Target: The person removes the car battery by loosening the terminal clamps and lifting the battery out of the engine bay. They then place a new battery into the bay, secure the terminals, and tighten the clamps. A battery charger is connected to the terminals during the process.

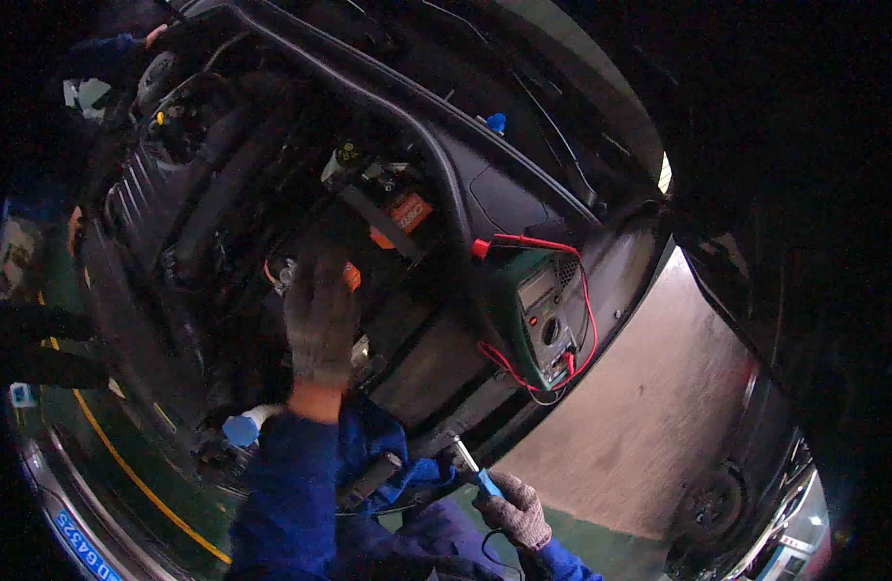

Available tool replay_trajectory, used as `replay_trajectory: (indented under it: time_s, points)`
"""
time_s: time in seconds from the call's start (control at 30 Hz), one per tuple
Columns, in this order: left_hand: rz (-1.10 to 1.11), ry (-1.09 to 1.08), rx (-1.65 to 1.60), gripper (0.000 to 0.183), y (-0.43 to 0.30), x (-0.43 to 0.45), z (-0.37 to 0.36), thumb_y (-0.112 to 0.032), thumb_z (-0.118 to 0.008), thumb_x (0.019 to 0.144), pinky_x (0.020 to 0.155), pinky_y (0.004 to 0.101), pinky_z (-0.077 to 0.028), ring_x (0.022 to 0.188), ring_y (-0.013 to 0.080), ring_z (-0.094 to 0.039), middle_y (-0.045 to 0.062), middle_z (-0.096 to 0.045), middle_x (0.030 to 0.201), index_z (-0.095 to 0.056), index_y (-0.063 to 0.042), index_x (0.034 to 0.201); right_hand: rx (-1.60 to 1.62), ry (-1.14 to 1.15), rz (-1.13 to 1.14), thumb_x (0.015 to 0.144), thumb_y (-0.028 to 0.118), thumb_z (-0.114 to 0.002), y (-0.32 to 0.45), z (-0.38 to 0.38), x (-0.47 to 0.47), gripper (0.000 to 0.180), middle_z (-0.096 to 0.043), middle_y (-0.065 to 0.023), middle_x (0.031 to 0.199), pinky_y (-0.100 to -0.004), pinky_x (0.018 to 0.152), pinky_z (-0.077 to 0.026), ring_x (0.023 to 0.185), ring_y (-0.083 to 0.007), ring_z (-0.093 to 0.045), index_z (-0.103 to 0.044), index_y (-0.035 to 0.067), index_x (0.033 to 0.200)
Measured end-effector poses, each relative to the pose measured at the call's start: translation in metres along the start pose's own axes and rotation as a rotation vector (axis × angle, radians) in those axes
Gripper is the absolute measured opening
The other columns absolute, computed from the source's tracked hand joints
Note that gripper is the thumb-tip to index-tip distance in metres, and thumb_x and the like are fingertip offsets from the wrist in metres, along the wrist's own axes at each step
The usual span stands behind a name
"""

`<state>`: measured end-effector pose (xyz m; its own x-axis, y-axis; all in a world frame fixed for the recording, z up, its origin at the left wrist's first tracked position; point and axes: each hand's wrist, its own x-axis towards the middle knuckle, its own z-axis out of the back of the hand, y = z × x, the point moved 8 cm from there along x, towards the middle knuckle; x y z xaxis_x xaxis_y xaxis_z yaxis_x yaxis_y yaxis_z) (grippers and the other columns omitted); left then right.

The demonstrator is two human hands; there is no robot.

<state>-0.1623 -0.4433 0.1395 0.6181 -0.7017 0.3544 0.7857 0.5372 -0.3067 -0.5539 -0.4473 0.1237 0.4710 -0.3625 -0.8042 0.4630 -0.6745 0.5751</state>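
My left hand (321, 327), in a dark knit glove, reaches over the car's engine bay and is blurred. Its fingertips lie in shadow beside a small orange part (352, 276) and a metal fitting (287, 274); whether they grip anything is hidden. My right hand (516, 510), in a grey knit glove, holds a tool with a blue handle and a metal shaft (467, 456), pointing up and left near the fender edge. Beyond my left hand sits a car battery with an orange label (409, 216), crossed by a dark strap.
A green-cased multimeter (551, 327) with a red test lead (591, 290) rests on the fender. A blue-capped filler neck (242, 430) stands left of my sleeve. Another person's hand (155, 35) is at the far left. Blue cloth with a dark object (373, 478) lies below.
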Motion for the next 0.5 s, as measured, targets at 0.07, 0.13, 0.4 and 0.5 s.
replay_trajectory:
  time_s: [0.07,0.13,0.4,0.5]
  points:
    - [-0.112,-0.066,-0.567,0.040,-0.017,0.095,-0.034,-0.018,-0.064,0.093,0.096,0.0420,-0.055,0.128,0.0272,-0.058,0.014,-0.063,0.133,-0.061,-0.009,0.132,-0.010,-0.057,0.037,0.093,0.019,-0.071,0.001,0.014,0.004,0.046,-0.069,-0.0070,0.089,-0.0265,0.062,-0.049,0.072,-0.0122,-0.062,-0.061,-0.001,0.134]
    - [0.090,0.032,-0.897,0.028,-0.046,0.166,-0.078,-0.025,-0.064,0.094,0.088,0.0478,-0.058,0.117,0.0325,-0.065,0.016,-0.070,0.121,-0.070,-0.015,0.119,-0.053,-0.131,0.024,0.092,0.015,-0.068,-0.004,0.025,0.009,0.043,-0.068,-0.0068,0.087,-0.0273,0.061,-0.050,0.069,-0.0132,-0.062,-0.061,-0.002,0.132]
    - [0.024,0.284,-0.246,0.039,-0.138,0.266,-0.116,-0.046,-0.064,0.095,0.090,0.0504,-0.056,0.107,0.0367,-0.071,0.017,-0.075,0.109,-0.071,-0.013,0.114,0.003,-0.231,0.064,0.094,0.019,-0.066,-0.013,0.052,0.008,0.046,-0.061,-0.0043,0.081,-0.0354,0.075,-0.061,0.062,-0.0133,-0.058,-0.060,-0.004,0.134]
    - [0.073,0.177,-0.131,0.042,-0.106,0.283,-0.102,-0.046,-0.065,0.094,0.094,0.0504,-0.055,0.113,0.0349,-0.070,0.016,-0.074,0.118,-0.071,-0.014,0.120,0.129,-0.264,0.039,0.098,0.014,-0.065,-0.019,0.066,0.009,0.040,-0.066,-0.0042,0.086,-0.0271,0.062,-0.047,0.069,-0.0111,-0.058,-0.061,0.000,0.135]
